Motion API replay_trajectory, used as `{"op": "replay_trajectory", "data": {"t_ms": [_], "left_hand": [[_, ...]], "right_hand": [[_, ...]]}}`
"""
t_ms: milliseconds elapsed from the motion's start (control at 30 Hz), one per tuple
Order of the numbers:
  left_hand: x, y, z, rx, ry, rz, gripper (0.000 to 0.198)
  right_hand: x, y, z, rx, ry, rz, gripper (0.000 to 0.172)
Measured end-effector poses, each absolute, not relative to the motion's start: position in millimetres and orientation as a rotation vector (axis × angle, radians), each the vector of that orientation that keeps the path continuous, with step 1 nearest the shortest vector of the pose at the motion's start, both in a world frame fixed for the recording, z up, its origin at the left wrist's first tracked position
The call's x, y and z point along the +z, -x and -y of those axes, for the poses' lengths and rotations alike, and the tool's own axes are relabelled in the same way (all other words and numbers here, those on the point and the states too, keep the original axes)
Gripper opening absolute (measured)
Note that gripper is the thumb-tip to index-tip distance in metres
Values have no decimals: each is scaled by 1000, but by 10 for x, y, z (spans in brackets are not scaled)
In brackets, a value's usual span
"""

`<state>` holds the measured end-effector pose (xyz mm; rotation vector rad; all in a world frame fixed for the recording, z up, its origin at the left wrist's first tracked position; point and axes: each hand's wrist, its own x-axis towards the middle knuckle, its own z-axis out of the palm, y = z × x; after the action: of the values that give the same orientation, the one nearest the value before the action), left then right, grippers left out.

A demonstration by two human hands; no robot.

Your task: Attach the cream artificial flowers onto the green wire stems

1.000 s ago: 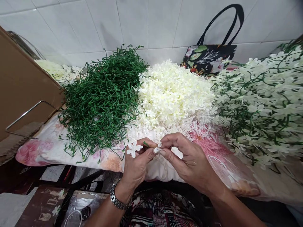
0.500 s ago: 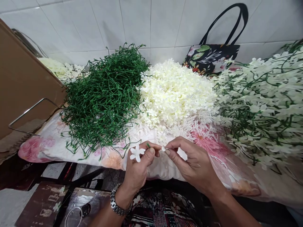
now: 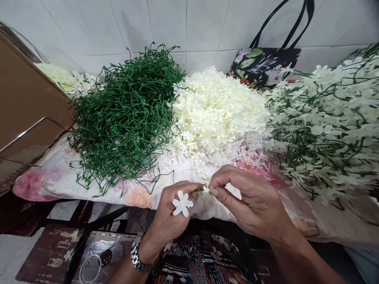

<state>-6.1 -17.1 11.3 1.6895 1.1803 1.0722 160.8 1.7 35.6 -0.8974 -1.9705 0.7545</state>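
Beyond the fingers [image 3: 232, 175], green stems [image 3: 124, 118], white blossoms [image 3: 219, 112], floral bag [image 3: 265, 68]

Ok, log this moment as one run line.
left hand: holding green stem, white flower | right hand: pinching small blossom | beyond: green stem pile, white flower pile

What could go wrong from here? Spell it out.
The right hand pinches a small white flower by the fingertips, so it could slip. The green stems lie tangled; pulling one might drag others. Some straggle near the front edge of the floral cloth and might fall.
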Motion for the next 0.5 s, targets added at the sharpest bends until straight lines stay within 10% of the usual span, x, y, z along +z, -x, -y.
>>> {"op": "replay_trajectory", "data": {"t_ms": [500], "left_hand": [[102,30,193,1049,-1733,-1201,22]], "right_hand": [[291,-1588,-30,557,917,2166,12]]}}
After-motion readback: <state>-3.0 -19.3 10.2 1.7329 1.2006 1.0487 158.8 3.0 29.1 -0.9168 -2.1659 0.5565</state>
